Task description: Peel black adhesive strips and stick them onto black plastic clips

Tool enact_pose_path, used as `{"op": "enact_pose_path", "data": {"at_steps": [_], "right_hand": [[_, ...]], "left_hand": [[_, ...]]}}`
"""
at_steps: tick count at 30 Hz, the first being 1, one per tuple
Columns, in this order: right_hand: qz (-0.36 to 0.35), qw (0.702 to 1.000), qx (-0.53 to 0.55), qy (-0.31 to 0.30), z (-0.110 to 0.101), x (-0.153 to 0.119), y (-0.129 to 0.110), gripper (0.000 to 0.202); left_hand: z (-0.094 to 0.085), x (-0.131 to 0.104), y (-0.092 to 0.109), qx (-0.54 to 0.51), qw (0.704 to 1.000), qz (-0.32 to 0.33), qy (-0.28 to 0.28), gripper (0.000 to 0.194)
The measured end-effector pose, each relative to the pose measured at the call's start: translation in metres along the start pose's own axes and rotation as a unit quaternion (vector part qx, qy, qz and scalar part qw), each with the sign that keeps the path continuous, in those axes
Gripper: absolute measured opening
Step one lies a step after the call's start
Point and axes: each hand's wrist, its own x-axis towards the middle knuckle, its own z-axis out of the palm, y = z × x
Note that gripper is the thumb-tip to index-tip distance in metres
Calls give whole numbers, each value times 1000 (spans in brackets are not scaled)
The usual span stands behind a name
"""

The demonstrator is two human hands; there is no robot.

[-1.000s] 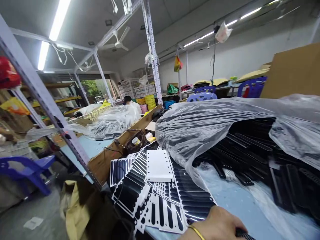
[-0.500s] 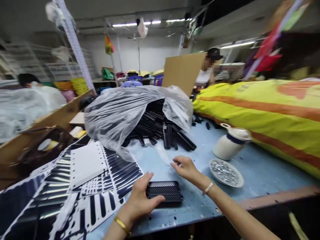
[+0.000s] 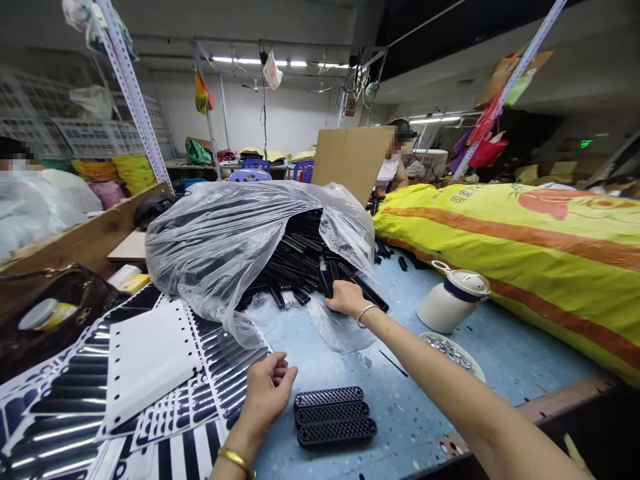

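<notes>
Three black perforated strips point(image 3: 334, 415) lie side by side on the blue table point(image 3: 400, 427) near its front edge. Just left of them hovers my left hand point(image 3: 269, 387), fingers loosely curled and apart, holding nothing. My right hand point(image 3: 347, 298) reaches to the pile of black strips point(image 3: 295, 263) that spills from a clear plastic bag point(image 3: 215, 233). Its fingers are closed at the near end of a black strip, partly hiding it.
White sheets with black strips point(image 3: 150, 360) cover the left side. A lidded cream mug point(image 3: 445, 307) and a bowl of small metal pieces point(image 3: 453, 350) stand at the right, before a large yellow sack point(image 3: 525, 233). A person point(image 3: 393, 167) is beyond a cardboard sheet point(image 3: 350, 160).
My right hand has moved forward to the pile and closed at a strip. My left hand has let go of the perforated strips and drawn back to the left. The view has shifted slightly.
</notes>
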Motion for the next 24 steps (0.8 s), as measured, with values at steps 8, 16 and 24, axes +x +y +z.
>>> {"op": "enact_pose_path", "data": {"at_steps": [8, 16, 24], "right_hand": [[4, 999, -29, -27, -7, -40, 8, 24], [-141, 987, 0, -74, -1, -107, -9, 17], [-248, 954, 72, -151, -1, -138, -10, 23]], "left_hand": [[-2, 3, 8, 4, 1000, 5, -5, 34], [-8, 6, 5, -11, 1000, -6, -11, 36], [-13, 1, 13, -13, 998, 29, -61, 33]]}}
